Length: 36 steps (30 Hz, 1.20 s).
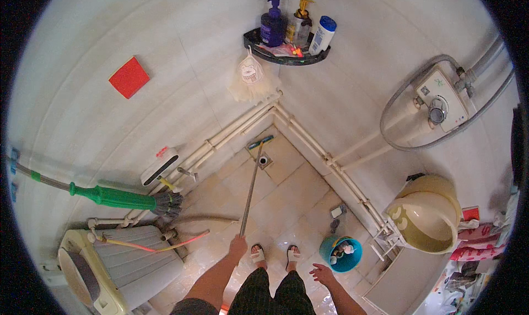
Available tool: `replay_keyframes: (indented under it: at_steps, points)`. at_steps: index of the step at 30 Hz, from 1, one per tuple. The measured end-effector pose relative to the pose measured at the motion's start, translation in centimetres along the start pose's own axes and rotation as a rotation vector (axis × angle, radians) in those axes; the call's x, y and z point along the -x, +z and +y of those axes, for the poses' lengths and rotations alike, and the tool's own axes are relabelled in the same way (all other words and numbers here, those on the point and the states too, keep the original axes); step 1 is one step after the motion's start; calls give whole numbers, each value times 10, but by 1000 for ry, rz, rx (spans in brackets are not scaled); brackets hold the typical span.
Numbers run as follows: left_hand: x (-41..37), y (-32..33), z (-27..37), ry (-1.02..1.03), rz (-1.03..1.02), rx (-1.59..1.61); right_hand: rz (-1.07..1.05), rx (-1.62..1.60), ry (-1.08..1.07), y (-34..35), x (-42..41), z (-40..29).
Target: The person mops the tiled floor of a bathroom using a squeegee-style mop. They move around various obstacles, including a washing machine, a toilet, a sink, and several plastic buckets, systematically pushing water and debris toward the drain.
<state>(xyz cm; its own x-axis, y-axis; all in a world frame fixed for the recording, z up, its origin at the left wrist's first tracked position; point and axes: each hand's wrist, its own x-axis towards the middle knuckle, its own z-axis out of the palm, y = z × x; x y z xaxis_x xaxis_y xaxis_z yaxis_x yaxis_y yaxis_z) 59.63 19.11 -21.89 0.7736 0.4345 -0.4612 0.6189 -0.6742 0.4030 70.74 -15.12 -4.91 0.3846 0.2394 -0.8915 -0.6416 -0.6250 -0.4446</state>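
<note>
My left hand (pixel 238 246) is closed around the lower end of a long metal pole (pixel 249 195). At the pole's far end a floor brush head (pixel 261 142) with blue-green bristles rests on the tiles in the corner, just beyond the round floor drain (pixel 263 161). My right hand (pixel 322 273) holds nothing, and its fingers are spread just left of and below a turquoise bucket (pixel 353 260). Several small items lie inside the bucket. The floor about my sandalled feet looks wet.
Pipes (pixel 301 132) run along both walls. A washing machine (pixel 136 257) and a hanging green-handled mop (pixel 120 199) are at left. Beige basins (pixel 430 215) hang at right, near a wall water heater unit (pixel 442 98). A corner shelf (pixel 289 60) holds bottles.
</note>
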Motion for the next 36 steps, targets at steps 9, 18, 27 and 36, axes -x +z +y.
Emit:
replay_keyframes:
  at_steps: [9,18,27,36]
  points:
    - [3,-45,59,63,-86,-60,29,-138,-16,-15,6,2]
    - [-56,-37,54,-155,-145,-139,55,-52,-88,-17,-5,25]
    - [106,-103,62,-314,-380,-60,35,-104,-47,-19,16,26]
    - [-5,-79,60,-155,-151,-106,42,-87,-39,-27,8,50]
